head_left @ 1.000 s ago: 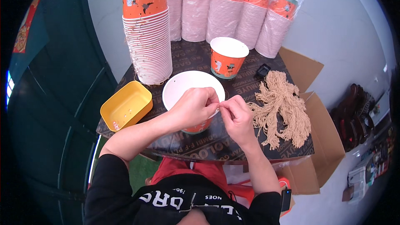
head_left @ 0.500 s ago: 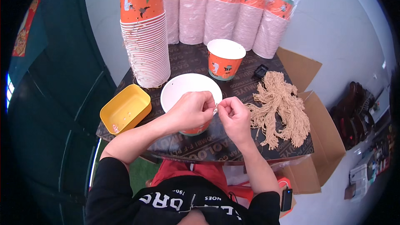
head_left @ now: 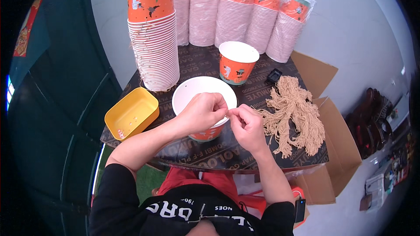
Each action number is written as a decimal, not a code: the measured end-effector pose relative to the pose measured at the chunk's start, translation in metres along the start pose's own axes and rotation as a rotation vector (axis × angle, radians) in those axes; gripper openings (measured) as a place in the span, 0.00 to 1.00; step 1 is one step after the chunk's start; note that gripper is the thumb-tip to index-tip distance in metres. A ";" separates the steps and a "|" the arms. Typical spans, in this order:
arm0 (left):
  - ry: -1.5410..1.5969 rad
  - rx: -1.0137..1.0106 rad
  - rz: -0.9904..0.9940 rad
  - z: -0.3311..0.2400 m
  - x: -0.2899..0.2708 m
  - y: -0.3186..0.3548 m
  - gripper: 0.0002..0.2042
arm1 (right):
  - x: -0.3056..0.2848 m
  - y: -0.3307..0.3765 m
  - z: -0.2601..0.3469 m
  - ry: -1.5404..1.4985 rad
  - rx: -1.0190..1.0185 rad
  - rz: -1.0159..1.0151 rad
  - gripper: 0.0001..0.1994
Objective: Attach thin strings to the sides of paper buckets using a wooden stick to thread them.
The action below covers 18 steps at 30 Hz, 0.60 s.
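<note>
- Orange-and-white paper bucket stands on the dark counter right in front of the person, its white mouth open upward; both hands meet over its near rim.
- The left hand is curled almost shut, fingertips pinched together over the rim's right side. It seems to grip a thin tan string there, though the strand is too fine to be certain.
- The right hand is likewise nearly closed, thumb and forefinger pinched, touching the left fingertips from the right. The short piece of string runs roughly left to right between the two pinches.
- So the bucket lies under and slightly to the left of the pinch point. The left hand is nearer, lying over the bucket, while the right hand is just outside its rim.
- A heap of tan string lengths lies on the counter to the right, just beside the right hand.
- A yellow tray sits to the left, a second bucket behind, and tall stacks of buckets along the back.
- Against the earlier frames, the hands keep the same joined pinch over the rim; the buckets, the tray and the string heap have not moved.
</note>
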<state>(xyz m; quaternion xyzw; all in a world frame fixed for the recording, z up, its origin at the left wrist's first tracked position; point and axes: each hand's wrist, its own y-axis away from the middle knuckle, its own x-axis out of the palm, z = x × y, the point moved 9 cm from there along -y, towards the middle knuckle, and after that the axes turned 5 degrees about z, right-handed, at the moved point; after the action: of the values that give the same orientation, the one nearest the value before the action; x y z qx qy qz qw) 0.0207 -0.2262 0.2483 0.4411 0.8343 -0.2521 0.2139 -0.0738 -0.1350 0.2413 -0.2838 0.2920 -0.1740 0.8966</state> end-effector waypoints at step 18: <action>-0.081 0.059 -0.016 -0.005 0.002 -0.001 0.04 | 0.021 0.013 -0.046 -0.786 0.438 0.045 0.06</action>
<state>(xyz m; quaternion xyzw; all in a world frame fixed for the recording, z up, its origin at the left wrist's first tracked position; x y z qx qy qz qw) 0.0181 -0.2225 0.2508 0.4300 0.8207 -0.2960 0.2322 -0.0842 -0.1535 0.1934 -0.1256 -0.1084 -0.0911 0.9819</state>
